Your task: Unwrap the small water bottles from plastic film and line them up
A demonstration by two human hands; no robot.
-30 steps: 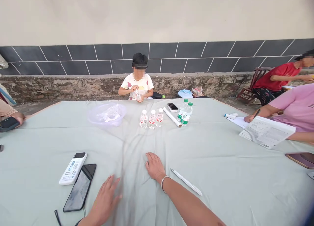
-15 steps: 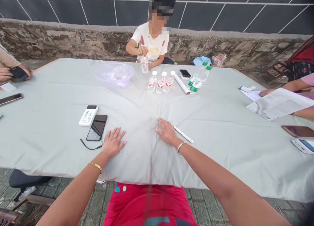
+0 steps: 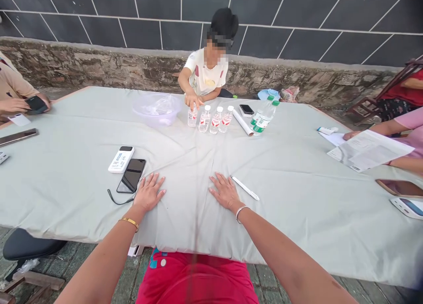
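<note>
My left hand lies flat on the grey tablecloth, fingers spread, holding nothing. Just beside it is a black phone with a wrist strap. A white power bank lies against the phone's far side. My right hand also rests palm down with its fingers apart. A white pen lies to its right, close to the fingers but not in them. Across the table a person's hand grips the top of a small water bottle, at the left end of a row of similar bottles.
Behind stand a clear purple basin, a paper roll, another phone and two green-capped bottles. At right a person holds papers near a phone. At left another person holds a dark object.
The person opposite has lowered the small bottle and brought it beside the other bottles. My right hand has drawn back slightly from the pen; my left hand stays flat. The view has tilted up.
</note>
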